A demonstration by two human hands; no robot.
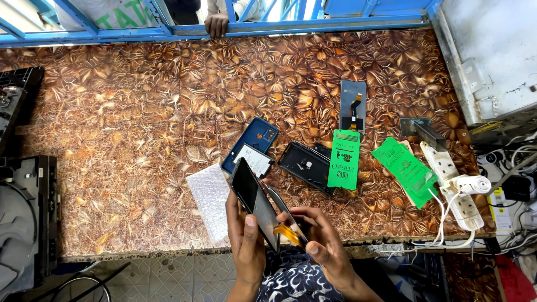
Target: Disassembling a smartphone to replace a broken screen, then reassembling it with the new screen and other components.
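Note:
My left hand (245,237) grips a dark phone screen panel (253,197) by its lower edge, tilted up from the table's front edge. My right hand (320,237) holds the phone's frame (283,208) behind the panel, where an orange flex ribbon (288,235) sticks out near my fingers. Just beyond lie a blue phone back cover (254,137) with a white-labelled battery (254,159) on it, and a black phone shell (305,166).
A bubble-wrap sleeve (210,198) lies left of my hands. Two green screen-protector packets (344,159) (405,168), another display panel (353,105), a white power strip (454,187) with cables sit right. Another person's hand (216,23) rests on the blue rail at the back.

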